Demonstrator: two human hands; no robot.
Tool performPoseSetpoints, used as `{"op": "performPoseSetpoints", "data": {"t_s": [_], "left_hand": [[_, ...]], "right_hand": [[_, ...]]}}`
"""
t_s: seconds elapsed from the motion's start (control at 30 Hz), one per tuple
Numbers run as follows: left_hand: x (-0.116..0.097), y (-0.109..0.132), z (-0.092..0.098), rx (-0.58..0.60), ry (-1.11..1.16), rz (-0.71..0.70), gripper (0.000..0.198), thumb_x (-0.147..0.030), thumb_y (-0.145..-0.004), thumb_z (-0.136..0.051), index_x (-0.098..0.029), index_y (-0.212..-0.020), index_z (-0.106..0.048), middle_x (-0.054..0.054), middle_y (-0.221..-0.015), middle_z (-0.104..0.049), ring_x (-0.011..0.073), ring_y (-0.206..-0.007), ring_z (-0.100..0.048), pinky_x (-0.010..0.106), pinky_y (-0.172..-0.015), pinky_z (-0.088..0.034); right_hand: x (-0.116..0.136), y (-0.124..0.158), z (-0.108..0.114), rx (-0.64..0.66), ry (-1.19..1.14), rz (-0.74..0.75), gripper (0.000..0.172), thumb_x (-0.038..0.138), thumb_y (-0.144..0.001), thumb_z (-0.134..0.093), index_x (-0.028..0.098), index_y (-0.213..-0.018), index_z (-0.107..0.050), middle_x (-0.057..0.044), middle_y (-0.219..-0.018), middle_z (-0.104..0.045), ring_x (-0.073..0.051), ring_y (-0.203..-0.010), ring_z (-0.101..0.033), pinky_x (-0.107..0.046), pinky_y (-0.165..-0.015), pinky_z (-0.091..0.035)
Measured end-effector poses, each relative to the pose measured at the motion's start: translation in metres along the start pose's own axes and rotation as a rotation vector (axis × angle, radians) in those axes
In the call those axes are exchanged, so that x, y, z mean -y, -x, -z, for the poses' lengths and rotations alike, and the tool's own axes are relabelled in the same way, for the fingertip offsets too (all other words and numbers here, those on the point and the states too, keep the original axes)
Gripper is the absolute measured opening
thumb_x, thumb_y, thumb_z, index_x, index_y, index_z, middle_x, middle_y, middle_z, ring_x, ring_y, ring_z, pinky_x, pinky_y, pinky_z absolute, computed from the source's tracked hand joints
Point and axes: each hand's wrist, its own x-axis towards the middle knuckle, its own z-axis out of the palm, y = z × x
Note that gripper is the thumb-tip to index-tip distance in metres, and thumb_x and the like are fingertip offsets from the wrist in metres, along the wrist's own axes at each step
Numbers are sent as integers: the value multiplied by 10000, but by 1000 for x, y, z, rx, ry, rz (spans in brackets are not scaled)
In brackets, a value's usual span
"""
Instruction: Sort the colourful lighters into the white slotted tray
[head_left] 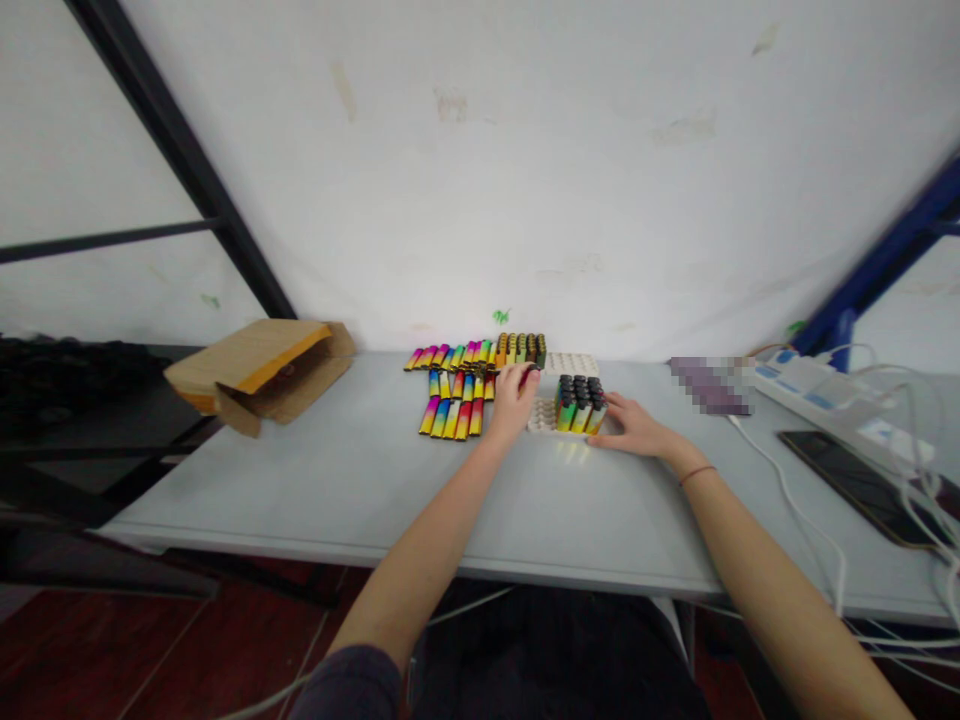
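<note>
White tray just left of the spread right hand wants steadying; left hand pinches a lighter, best held upright.

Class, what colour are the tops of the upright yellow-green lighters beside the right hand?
Black tops, in the head view.

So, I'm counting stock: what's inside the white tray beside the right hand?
Upright black-topped lighters stand in the white tray, with open holes to their left. The tray surface beneath them is covered, and the front lighters partly hide those behind.
</note>
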Motion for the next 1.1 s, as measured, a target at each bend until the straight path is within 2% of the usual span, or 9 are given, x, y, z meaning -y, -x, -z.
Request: {"op": "performPoseSetpoints", "data": {"t_s": [0.07, 0.13, 0.4, 0.53, 0.7, 0.83, 0.93, 1.0, 1.1], "left_hand": [[5, 0, 1, 81, -73, -68, 200, -329, -986, -615, -182, -1059, -728, 111, -1147, -735, 238, -1132, -659, 392, -1081, -493], [9, 1, 1, 148, -99, -78, 218, -276, -989, -598, -186, -1136, -732, 101, -1201, -753, 230, -1135, -678, 384, -1086, -501], [16, 3, 0, 298, -179, -97, 308, -203, -987, -568, -202, -1257, -715, 95, -1335, -737, 230, -1213, -694, 391, -1145, -485], [18, 4, 1, 316, -232, -89, 399, -218, -997, -564, -219, -1391, -629, 97, -1299, -750, 231, -1210, -701, 393, -1116, -506], [14, 6, 1, 319, -356, -166, 340, -210, -1009, -532, -246, -1317, -671, 82, -1330, -726, 240, -1245, -670, 418, -1133, -477], [2, 8, 4, 321, -507, -199, 406, -223, -1019, -488, -240, -1389, -656, 110, -1385, -676, 266, -1315, -592, 442, -1154, -435], [-10, 6, 14, 316, -652, -151, 457, -227, -1002, -506, -262, -1441, -629, 115, -1385, -656, 286, -1275, -585, 437, -1117, -442], [-17, 3, 29, 285, -761, -76, 458, -215, -990, -507, -270, -1425, -642, 124, -1363, -656, 301, -1250, -584, 444, -1093, -446], [-25, -5, 58, 248, -939, 156, 388, -198, -964, -527, -292, -1283, -726, 133, -1351, -655, 346, -1271, -561, 499, -1064, -455]], "right_hand": [[1, 0, 1, -3, -4, 4, 966, 801, -801, -662, 188, -1540, -560, -197, -1586, -521, -477, -1455, -466, -648, -1210, -366], [2, 0, 1, -4, -3, 4, 973, 800, -801, -662, 181, -1543, -555, -202, -1584, -522, -474, -1453, -470, -645, -1211, -366], [5, 0, 3, 8, 7, 3, 970, 789, -805, -664, 176, -1548, -543, -201, -1591, -513, -459, -1456, -472, -628, -1218, -364], [5, 0, 3, 13, 11, 4, 948, 782, -812, -661, 171, -1530, -563, -201, -1597, -506, -450, -1460, -470, -610, -1226, -361], [2, 0, 1, 12, 7, 2, 936, 777, -807, -672, 166, -1511, -583, -208, -1600, -499, -446, -1464, -465, -604, -1225, -361], [-1, -1, 0, 3, -2, 19, 909, 771, -809, -678, 220, -1525, -572, -170, -1595, -518, -442, -1464, -468, -615, -1223, -363], [-1, -1, 0, -5, -7, 32, 926, 777, -817, -662, 214, -1544, -553, -176, -1592, -520, -452, -1456, -472, -627, -1216, -369], [-1, -1, 0, 0, -7, 17, 944, 788, -814, -655, 200, -1544, -551, -190, -1598, -509, -468, -1459, -461, -649, -1210, -365], [-1, 0, 1, 14, -13, 7, 925, 796, -809, -657, 205, -1518, -581, -189, -1616, -487, -466, -1476, -441, -648, -1215, -357]]}}
